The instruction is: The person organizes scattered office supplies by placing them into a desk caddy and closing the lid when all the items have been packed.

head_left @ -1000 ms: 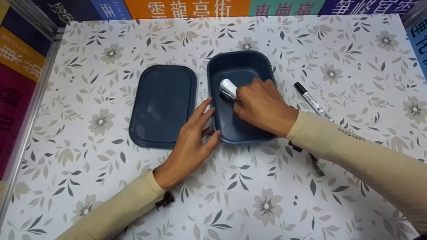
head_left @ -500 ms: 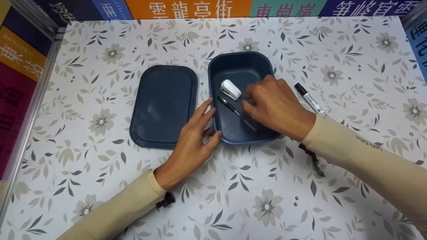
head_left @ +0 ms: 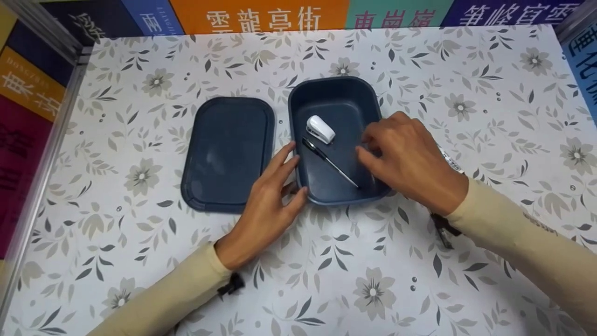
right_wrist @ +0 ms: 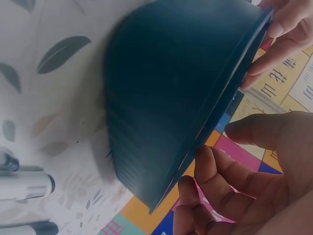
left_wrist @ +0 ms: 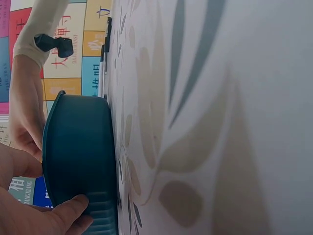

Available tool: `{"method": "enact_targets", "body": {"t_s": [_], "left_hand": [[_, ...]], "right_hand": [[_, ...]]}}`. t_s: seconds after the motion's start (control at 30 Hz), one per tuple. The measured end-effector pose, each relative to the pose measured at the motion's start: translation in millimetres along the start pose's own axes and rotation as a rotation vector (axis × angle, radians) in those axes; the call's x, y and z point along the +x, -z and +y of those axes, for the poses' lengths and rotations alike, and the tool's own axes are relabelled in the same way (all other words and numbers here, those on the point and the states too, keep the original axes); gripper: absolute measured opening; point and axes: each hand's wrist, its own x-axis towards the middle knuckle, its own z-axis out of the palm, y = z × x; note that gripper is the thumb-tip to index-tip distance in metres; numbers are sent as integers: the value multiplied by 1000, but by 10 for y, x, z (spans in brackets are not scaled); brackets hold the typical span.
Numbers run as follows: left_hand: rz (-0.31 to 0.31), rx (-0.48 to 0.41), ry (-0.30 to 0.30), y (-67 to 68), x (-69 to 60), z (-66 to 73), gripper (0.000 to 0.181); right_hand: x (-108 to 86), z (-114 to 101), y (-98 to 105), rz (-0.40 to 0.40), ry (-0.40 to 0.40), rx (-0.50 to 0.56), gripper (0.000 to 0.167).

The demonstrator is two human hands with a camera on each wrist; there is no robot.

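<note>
A dark blue rectangular box point(head_left: 322, 186) stands uncovered on the table in the head view. Inside it lie a small white stapler point(head_left: 321, 129) and, just below that, a thin black-and-silver pen point(head_left: 332, 164) set slantwise. The fingers of my left hand point(head_left: 261, 210) rest against the box's left wall, fairly straight, as the left wrist view also shows. Over the right rim is my right hand point(head_left: 413, 161), its fingers loosely bent. Nothing shows between thumb and fingers of the right hand point(right_wrist: 254, 181) in the right wrist view.
Left of the box lies its flat dark blue lid point(head_left: 228, 154). A white marker point(head_left: 450, 158) on the right is partly covered by the right hand. Another dark pen point(head_left: 445, 238) sticks out below the right wrist. Printed coloured panels point(head_left: 261, 16) border the floral table.
My right hand let go of the white stapler, which stays in the box, and drew back rightward to the rim. The pen in the box came into view. My left hand kept its place.
</note>
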Motion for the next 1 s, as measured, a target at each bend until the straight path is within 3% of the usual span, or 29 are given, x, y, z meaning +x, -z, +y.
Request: {"method": "enact_targets", "body": {"t_s": [0.53, 1.0], "left_hand": [[0, 7, 3, -17, -21, -10, 59], [-6, 14, 4, 4, -1, 7, 59]], "right_hand": [[-401, 142, 122, 97, -91, 54, 8], [-743, 335, 165, 110, -184, -6, 8]]}}
